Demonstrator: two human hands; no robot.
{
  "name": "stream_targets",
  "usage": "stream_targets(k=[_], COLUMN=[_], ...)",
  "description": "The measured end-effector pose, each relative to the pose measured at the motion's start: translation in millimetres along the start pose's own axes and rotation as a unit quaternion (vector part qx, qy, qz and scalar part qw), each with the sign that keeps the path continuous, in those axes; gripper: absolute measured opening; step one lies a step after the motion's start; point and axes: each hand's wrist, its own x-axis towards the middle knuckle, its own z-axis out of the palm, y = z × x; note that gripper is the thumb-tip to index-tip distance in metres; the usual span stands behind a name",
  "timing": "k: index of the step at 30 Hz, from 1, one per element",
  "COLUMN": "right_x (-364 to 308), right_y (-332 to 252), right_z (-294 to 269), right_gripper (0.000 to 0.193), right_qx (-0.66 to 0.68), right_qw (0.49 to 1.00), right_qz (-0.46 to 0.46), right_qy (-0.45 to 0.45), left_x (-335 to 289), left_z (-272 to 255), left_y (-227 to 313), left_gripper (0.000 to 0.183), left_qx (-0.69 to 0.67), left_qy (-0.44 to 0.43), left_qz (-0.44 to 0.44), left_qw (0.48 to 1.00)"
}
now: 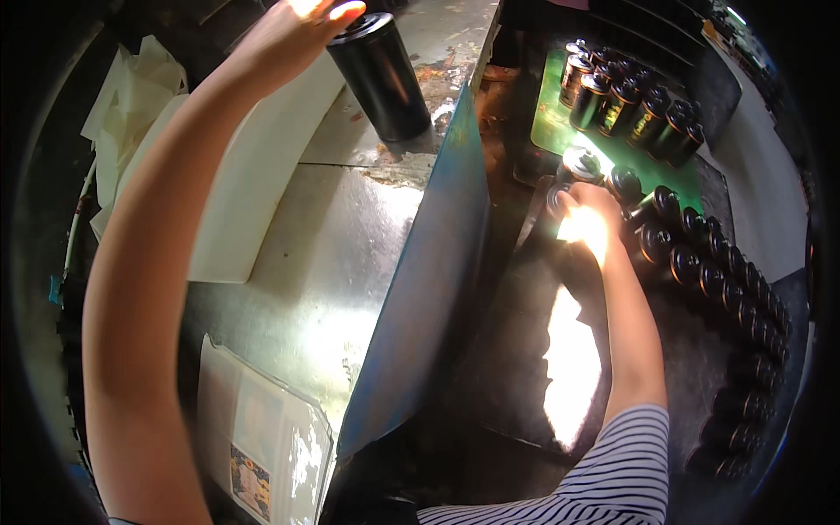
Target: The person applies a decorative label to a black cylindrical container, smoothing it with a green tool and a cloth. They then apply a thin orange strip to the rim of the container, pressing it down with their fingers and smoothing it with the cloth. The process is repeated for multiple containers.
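Note:
At the upper edge, my left hand (306,26) is closed at the top end of a plain black cylindrical canister (385,92). This canister leans slightly, its lower end at the worn metal tabletop; glare and the frame's edge hide part of the fingers. On the right, my right hand (591,217) reaches out with its fingers curled round the end of a dark canister (556,199). Strong sunlight washes out that hand, so its grip is only partly seen. Just beyond it stands a canister with a bright, sunlit top (581,161), next to another black canister (624,182).
Several black canisters, some with printed labels, stand on a green board (553,109). More canisters (687,264) line the dark table's right side. An upright blue-grey panel (420,289) divides the two surfaces. Plastic-covered sheets (262,420) lie at the lower left beside a white bin (262,192).

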Motion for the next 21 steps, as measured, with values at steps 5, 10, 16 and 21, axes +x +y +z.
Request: stream_targets(k=[5,10,16,21], right_x=[-22.7,-70.5,-212.2,-284.2], right_y=[-1.0,-55.0,-180.8,-253.4], right_z=[-3.0,-4.7,-45.5,-50.3], right_gripper=[0.024,0.014,0.009,0.015], right_qx=[0.143,0.532,0.442,0.417], right_qw=[0.981,0.839,0.837,0.754], right_qz=[-0.057,-0.103,-0.270,-0.385], right_qy=[0.115,0.046,-0.180,-0.332], left_x=[15.1,-85.4,-262.5,-404.6], left_z=[26.3,-71.6,-303.9,-481.6], left_y=[27.2,102.2,160.4,227.6], left_gripper=[0.035,0.023,0.022,0.031], left_qx=[-0.077,-0.060,-0.173,-0.005], left_qy=[0.007,0.083,0.114,0.077], left_qz=[-0.176,-0.138,-0.404,-0.593], left_qw=[0.981,0.985,0.891,0.801])
